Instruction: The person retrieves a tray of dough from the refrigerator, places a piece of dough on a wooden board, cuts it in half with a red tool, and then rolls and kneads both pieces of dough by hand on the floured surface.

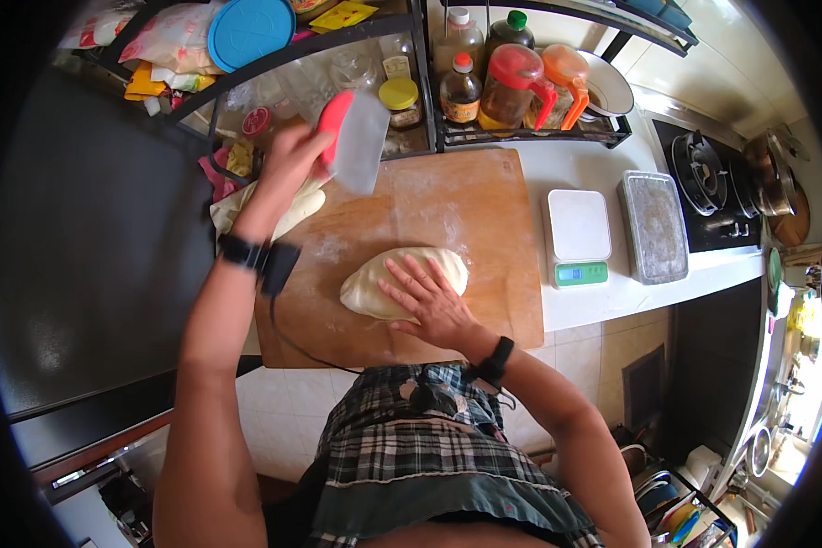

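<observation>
Raised over the far left of the wooden board [483, 205], my left hand [292, 159] grips a dough scraper [361, 144] by its red handle. The scraper's broad, pale blade is slightly blurred. My right hand [430, 298] lies palm down with fingers spread on a smooth oval mass of dough [366, 284] near the middle of the board. Below my left hand, another pale piece of dough [300, 216] sits at the board's left edge, partly covered by a cloth [229, 205] and my forearm. White flour is dusted across the wood.
Right of the board are a kitchen scale [579, 226], a lidded plastic container [655, 226] and a gas stove [709, 185]. Behind it, a black metal rack [534, 140] holds oil jugs [510, 85], bottles and jars. A cable [294, 346] hangs from my left wrist device.
</observation>
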Motion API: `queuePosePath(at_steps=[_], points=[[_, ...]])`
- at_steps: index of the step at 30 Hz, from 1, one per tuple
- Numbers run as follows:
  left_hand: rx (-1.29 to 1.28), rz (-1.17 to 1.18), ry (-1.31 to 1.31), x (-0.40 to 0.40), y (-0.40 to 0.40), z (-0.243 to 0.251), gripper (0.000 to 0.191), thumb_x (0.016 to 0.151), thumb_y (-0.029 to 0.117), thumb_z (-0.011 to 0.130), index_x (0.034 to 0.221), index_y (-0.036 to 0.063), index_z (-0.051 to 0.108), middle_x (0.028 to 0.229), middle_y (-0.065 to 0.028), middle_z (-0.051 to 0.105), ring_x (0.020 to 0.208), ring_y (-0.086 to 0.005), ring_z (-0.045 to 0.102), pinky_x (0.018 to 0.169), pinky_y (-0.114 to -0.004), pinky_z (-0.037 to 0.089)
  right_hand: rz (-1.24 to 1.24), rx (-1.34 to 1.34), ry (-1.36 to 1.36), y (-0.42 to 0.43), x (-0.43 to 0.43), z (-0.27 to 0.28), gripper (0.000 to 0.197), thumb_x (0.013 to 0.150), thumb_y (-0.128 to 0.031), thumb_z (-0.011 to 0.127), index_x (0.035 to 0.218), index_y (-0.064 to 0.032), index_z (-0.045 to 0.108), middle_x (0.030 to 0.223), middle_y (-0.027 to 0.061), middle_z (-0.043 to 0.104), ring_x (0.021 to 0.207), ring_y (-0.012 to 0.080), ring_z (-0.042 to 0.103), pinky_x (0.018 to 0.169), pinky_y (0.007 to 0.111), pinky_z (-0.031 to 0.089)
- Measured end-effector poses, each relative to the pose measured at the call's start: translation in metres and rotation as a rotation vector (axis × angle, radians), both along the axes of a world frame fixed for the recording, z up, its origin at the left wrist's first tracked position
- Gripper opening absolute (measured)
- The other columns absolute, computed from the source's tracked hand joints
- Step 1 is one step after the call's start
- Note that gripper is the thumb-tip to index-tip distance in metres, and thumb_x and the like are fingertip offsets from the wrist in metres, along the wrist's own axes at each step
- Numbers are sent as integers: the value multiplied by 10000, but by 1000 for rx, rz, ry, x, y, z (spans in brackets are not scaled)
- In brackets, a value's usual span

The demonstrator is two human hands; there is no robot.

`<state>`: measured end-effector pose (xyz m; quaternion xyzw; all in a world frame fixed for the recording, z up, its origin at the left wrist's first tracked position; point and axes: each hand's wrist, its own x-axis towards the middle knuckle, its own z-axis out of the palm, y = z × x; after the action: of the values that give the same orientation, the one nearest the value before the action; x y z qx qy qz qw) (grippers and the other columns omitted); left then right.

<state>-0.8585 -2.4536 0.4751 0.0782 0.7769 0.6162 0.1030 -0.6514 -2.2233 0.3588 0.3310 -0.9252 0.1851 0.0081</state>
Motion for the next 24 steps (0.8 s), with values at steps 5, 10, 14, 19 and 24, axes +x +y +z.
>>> queuePosePath(at_steps=[5,10,14,19,24], points=[[-57,-17,-133,64,-15,-43,233,830,283,746,860,81,633,708,50,572,612,-34,496,515,-238,396,78,387,286,11,9,-21,757,900,-494,550,1538,-243,229,1609,44,173,1480,281,158,1185,520,131],[-394,-86,255,97,3,-41,320,839,291,735,887,4,602,708,-160,619,616,-251,610,575,-386,469,9,94,14,19,20,-2,838,873,-552,561,1551,-236,183,1615,42,153,1489,269,129,1192,491,98],[-523,-148,282,113,15,-30,304,838,282,726,932,15,615,802,-219,652,744,-384,656,603,-414,500,74,128,-26,29,18,6,792,879,-488,581,1535,-208,238,1601,49,201,1478,264,172,1188,490,121],[-567,-308,490,124,33,-19,282,806,260,746,958,62,615,772,-189,649,696,-388,640,604,-446,507,14,95,-34,57,24,0,738,905,-423,565,1530,-178,260,1607,46,192,1483,256,164,1191,446,151],[-543,-357,549,130,39,-53,225,819,211,720,913,48,598,759,-190,645,694,-384,642,593,-455,501,63,59,0,52,20,3,747,894,-399,604,1521,-162,272,1593,64,221,1468,236,210,1184,466,181]])
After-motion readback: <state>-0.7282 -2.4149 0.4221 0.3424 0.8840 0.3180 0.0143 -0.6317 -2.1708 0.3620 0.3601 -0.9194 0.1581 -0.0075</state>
